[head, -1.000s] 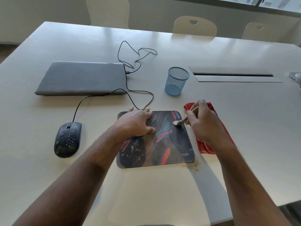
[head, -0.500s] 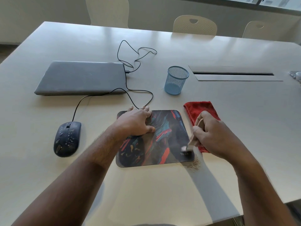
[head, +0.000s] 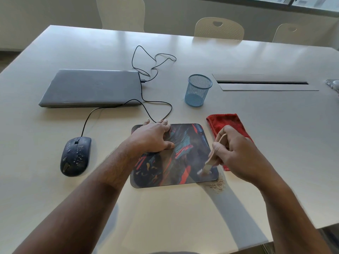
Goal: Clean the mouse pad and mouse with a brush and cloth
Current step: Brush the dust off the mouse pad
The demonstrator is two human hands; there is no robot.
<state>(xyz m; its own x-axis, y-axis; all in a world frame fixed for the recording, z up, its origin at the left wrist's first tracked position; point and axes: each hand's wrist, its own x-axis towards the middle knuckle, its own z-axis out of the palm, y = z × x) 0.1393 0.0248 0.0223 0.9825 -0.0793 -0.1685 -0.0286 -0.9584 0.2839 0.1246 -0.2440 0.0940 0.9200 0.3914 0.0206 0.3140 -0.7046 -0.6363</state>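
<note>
A dark mouse pad (head: 185,162) with red and teal streaks lies in front of me on the table. My left hand (head: 152,138) presses flat on its upper left part. My right hand (head: 236,154) grips a small light-handled brush (head: 211,158), whose bristles touch the pad's lower right corner. A red cloth (head: 225,123) lies folded just right of the pad, partly under my right hand. The black wired mouse (head: 76,155), speckled with crumbs, sits to the left of the pad.
A small pile of crumbs (head: 217,185) lies off the pad's lower right corner. A shut grey laptop (head: 91,88) and the mouse cable (head: 152,65) are behind. A blue mesh cup (head: 199,90) stands behind the cloth. The table's cable slot (head: 262,83) is at the right.
My right hand swept the brush from the pad's upper right down to its lower right corner. My left hand stayed pressed on the pad.
</note>
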